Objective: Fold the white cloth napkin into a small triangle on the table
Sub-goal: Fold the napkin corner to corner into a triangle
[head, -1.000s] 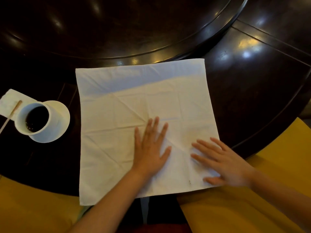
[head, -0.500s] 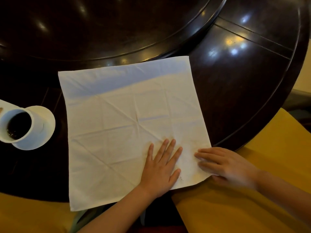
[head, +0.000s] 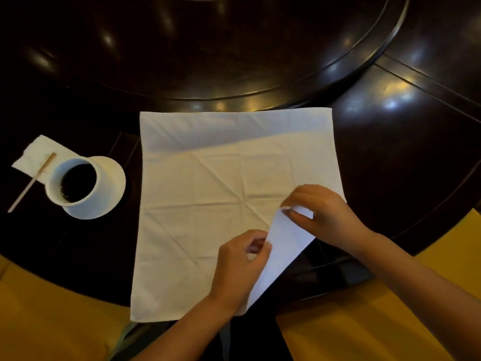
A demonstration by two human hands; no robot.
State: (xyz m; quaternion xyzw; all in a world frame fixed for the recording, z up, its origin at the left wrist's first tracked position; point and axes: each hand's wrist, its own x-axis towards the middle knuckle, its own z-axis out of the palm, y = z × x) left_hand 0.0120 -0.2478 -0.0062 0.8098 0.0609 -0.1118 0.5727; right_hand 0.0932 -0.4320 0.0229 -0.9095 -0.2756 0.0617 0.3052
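Since the earlier frame, both hands have left their flat press and lifted the near right corner of the square white cloth napkin (head: pixel 208 204). The right hand (head: pixel 325 214) pinches the corner tip between closed fingers (head: pixel 289 207); the left hand (head: pixel 239 267) grips the raised flap's edge, fingers curled shut. The napkin lies mostly flat near the front edge of the dark round wooden worktop (head: pixel 416 152), right of a white cup of dark liquid (head: pixel 75 182). The first diagonal fold looks barely begun; all later folds remain.
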